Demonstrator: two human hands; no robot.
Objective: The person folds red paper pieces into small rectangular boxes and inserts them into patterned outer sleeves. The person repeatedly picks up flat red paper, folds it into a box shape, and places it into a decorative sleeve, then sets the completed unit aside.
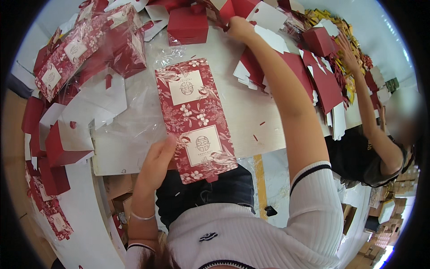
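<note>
Our left hand (160, 154) pinches the floral card (196, 121) by its near-left edge; slackening could drop it. Our far right hand (239, 29) looks curled; its hold we cannot tell.

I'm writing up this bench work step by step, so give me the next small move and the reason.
Probably draw the closed red box toward the patterned red card with the right hand: that hand reaches across the table, close to the box, while the left hand already holds the card by its lower left edge. Whether the right hand grips anything is hard to tell.
</note>
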